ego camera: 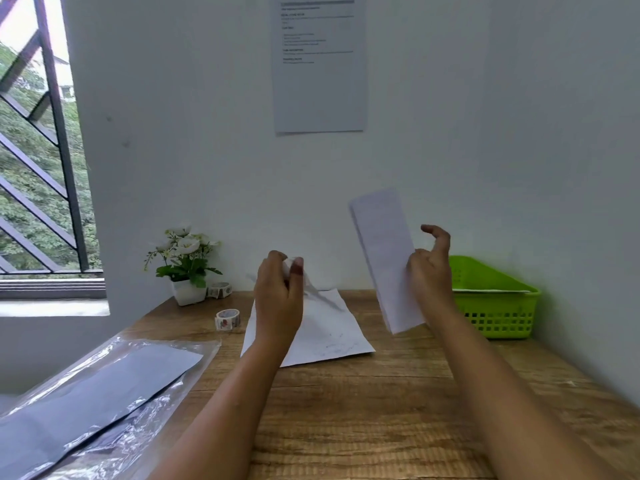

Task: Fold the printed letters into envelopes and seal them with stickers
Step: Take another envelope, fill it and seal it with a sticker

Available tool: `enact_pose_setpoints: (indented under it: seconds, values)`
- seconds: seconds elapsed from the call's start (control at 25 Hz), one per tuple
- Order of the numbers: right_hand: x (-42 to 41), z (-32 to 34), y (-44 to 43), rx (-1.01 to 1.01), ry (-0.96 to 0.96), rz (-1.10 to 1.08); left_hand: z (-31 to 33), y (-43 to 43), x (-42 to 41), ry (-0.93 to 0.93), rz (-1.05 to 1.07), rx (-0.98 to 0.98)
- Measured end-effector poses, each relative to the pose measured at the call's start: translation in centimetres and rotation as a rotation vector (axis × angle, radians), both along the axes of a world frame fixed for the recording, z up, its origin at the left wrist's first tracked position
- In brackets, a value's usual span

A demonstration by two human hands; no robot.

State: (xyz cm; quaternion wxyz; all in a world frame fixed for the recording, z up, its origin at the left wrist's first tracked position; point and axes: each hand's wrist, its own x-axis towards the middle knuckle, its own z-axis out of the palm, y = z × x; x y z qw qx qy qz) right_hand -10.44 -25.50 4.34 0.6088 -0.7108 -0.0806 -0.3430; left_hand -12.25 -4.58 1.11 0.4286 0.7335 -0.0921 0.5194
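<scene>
My right hand holds a white envelope upright above the wooden desk, pinched at its right edge, index finger lifted. My left hand is closed on a small blurred white scrap, probably a sticker or its backing, above a printed letter lying flat on the desk. A sticker roll stands left of the letter, and a second roll sits beside the flower pot.
A green plastic basket with white paper inside stands at the right against the wall. A potted white flower is at the back left. A clear plastic pack of envelopes lies at the left desk edge. A window is further left.
</scene>
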Motion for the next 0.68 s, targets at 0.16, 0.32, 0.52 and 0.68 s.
enact_pose_setpoints:
  seconds: [0.16, 0.32, 0.52, 0.68]
  values:
    - [0.3, -0.6, 1.0, 0.110, 0.274, 0.178, 0.9, 0.4, 0.0, -0.077, 0.111, 0.412]
    - [0.8, -2.2, 1.9, -0.022, 0.468, 0.199, 0.9, -0.4, 0.4, 0.177, 0.132, 0.840]
    - [1.7, -3.2, 0.8, -0.069, 0.488, 0.079, -3.5, -1.2, 2.2, 0.866, -0.317, 0.805]
    - [2.0, -3.3, 0.5, -0.124, 0.503, 0.113, -2.8, 1.9, 2.7, 0.858, -0.158, 0.782]
